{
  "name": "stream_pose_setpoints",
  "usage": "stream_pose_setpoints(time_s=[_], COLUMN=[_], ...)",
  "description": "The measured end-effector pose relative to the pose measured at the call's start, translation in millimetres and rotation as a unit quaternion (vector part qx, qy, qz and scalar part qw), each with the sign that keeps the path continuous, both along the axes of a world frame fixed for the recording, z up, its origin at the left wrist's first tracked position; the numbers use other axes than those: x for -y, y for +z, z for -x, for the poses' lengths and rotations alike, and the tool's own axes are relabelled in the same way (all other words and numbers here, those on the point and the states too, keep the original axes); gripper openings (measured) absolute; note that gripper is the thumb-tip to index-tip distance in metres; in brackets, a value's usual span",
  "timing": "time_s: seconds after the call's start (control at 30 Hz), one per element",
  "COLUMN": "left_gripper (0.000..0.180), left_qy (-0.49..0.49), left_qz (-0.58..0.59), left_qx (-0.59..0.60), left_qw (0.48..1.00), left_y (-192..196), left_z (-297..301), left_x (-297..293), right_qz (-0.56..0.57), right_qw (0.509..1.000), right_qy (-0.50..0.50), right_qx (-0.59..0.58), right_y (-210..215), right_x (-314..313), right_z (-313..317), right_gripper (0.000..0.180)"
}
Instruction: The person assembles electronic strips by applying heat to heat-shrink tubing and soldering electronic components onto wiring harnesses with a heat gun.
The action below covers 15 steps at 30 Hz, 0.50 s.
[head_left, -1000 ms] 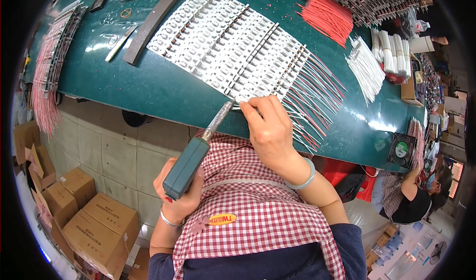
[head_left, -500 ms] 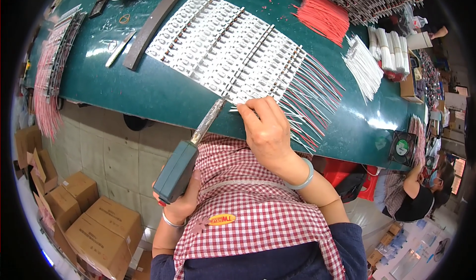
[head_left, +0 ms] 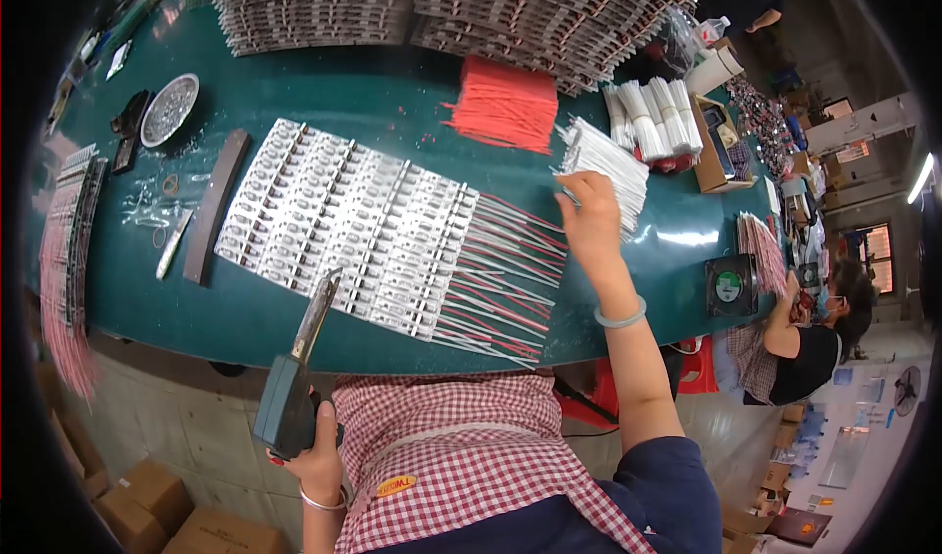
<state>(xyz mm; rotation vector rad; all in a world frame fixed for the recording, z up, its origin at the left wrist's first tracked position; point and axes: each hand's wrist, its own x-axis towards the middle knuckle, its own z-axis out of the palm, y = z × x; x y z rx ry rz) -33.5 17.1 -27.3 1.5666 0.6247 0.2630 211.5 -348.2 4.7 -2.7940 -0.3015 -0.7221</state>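
Note:
A soldering gun with a dark green body and a long metal nose is gripped in my left hand. Its tip meets the near edge of a sheet of white boards, where rows of small metal-coloured parts sit. Red and white wires fan out from the sheet's right side. My right hand has reached to the left edge of a loose pile of white wires. Its fingers curl in, and a small greyish bit shows between thumb and forefinger, too small to name.
A red wire pile and bundled white wires lie farther back, before stacked boards. To the left are a dark bar, a knife-like tool and a metal dish. A fan stands right, near a co-worker.
My right hand has moved from the sheet's near edge out to the white wire pile. The soldering gun's tip now sits farther left along that edge. The whole view has shifted.

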Motion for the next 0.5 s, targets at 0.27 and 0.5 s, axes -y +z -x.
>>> stream_pose_setpoints(time_s=[0.27, 0.5], left_gripper=[0.030, 0.031], left_qy=[-0.015, 0.016], left_qz=[-0.103, -0.075], left_qx=[0.063, 0.052], left_qw=[0.993, 0.996], left_y=[-4.4, -3.3], left_z=[-16.2, -28.8], left_x=[9.1, 17.1], right_qz=[0.010, 0.059], right_qw=[0.981, 0.987], right_qy=[0.154, 0.137], right_qx=[0.113, 0.062], right_y=[-11.5, -24.8], right_x=[-54.4, -61.3], right_z=[-120.2, -150.2], right_gripper=[0.035, 0.024])
